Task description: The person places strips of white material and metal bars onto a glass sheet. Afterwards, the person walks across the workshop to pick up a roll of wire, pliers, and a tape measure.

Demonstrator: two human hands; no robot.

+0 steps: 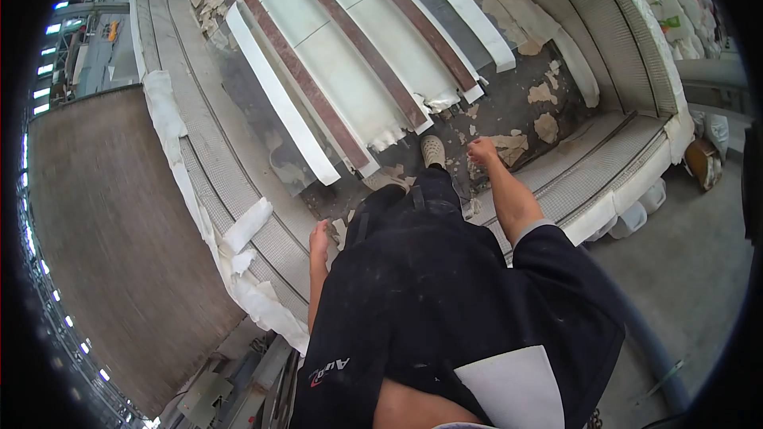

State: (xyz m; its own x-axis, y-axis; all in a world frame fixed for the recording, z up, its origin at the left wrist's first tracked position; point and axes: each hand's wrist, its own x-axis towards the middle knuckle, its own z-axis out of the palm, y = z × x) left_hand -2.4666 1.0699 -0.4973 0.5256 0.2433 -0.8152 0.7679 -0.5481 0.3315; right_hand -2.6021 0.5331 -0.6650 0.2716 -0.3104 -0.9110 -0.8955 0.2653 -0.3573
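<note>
My left hand hangs low beside my left thigh, near the inner wall of the large basin; its fingers are mostly hidden. To the right of my shoe, my right hand is held above the dark floor, fingers curled, and I cannot make out anything in it. Ahead of my feet lie long pale panels with reddish-brown strips running along them. White strips flank them, one on the left and one on the right. The panels' near ends are ragged.
Padded, ribbed walls enclose me on both sides, edged with torn white wrapping. Flaked patches litter the dark floor. A large brown board stands outside at the left. White bags are piled at the upper right.
</note>
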